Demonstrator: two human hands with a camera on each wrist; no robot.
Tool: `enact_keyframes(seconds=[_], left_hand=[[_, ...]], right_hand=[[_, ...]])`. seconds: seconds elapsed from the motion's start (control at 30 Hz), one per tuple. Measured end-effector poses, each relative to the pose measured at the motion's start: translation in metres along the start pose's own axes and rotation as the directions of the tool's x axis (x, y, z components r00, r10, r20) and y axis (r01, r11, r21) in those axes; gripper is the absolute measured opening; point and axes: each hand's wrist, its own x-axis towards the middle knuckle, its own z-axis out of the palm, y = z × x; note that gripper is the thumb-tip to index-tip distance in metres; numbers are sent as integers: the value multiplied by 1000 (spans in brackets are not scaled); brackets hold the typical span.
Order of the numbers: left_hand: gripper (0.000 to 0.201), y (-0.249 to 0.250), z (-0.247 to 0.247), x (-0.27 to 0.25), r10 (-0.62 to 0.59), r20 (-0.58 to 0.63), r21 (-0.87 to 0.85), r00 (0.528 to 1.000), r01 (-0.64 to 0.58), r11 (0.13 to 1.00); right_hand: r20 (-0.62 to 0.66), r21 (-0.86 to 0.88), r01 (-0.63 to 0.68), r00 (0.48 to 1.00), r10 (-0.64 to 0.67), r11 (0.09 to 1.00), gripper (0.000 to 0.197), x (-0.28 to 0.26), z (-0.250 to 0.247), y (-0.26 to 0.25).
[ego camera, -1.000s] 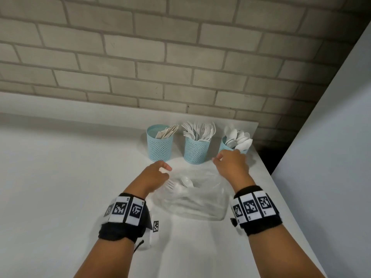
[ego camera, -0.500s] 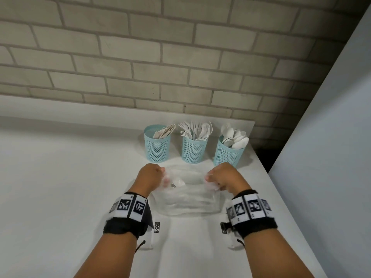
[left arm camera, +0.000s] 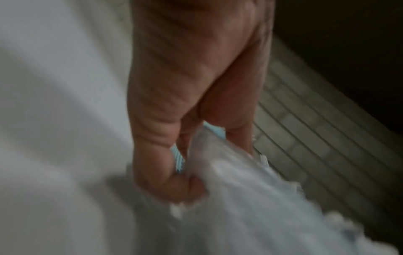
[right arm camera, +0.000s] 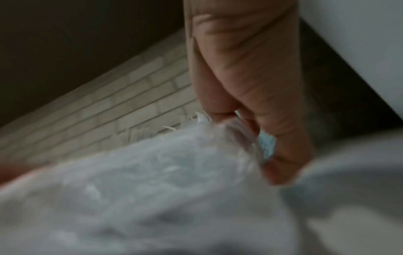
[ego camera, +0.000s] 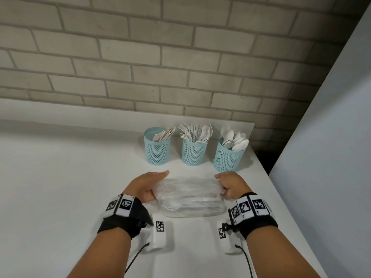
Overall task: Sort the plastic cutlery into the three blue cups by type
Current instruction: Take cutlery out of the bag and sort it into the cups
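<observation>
Both hands closed on a clear plastic bag [ego camera: 190, 197], stretched between them low over the white surface [ego camera: 60, 197]. Left hand [ego camera: 147, 186] gripping the bag's left end, thumb pointing toward the cups; right hand [ego camera: 230, 185] fisted on the right end. Fingertips of both hidden behind gathered plastic in the head view. Bag contents hard to make out: faint pale streaks through the film, possibly cutlery, impossible to tell which kind or how many.

Beyond the bag, near the brick wall [ego camera: 180, 57], three blue mesh cups in a row. Left cup [ego camera: 157, 150] with flat white pieces, seemingly knives, leaning right, lower parts hidden inside. Middle cup [ego camera: 193, 153] with white forks [ego camera: 195, 131] fanned out. Right cup [ego camera: 228, 157] with white spoons [ego camera: 234, 139], standing close to the surface's right edge and nearest the right hand.

Left wrist view blurred: left hand [left arm camera: 185, 103] curled, plastic bag [left arm camera: 250, 198] bunched in the grip, a sliver of blue cup [left arm camera: 179, 160] peeking between fingers. Right wrist view equally smeared: right hand [right arm camera: 250, 77] pinching the bag [right arm camera: 152, 172], a patch of blue cup [right arm camera: 267, 145] behind it, fork tips barely legible against the bricks. Lower corners of both wrist views lost to grey blur.
</observation>
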Motion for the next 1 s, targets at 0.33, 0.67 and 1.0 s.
enact_keyframes(seconds=[0.33, 0.67, 1.0], left_hand=[[36, 4, 6, -15, 168, -236, 870, 957, 131, 476], [10, -9, -18, -7, 9, -105, -327, 994, -43, 944], [29, -21, -12, 6, -198, -41, -325, 979, 174, 929]], right_hand=[[105, -780, 201, 976, -192, 593, 42, -48, 10, -18], [53, 46, 115, 992, -117, 992, 18, -39, -11, -8], [113, 106, -108, 989, 96, 988, 17, -19, -5, 3]])
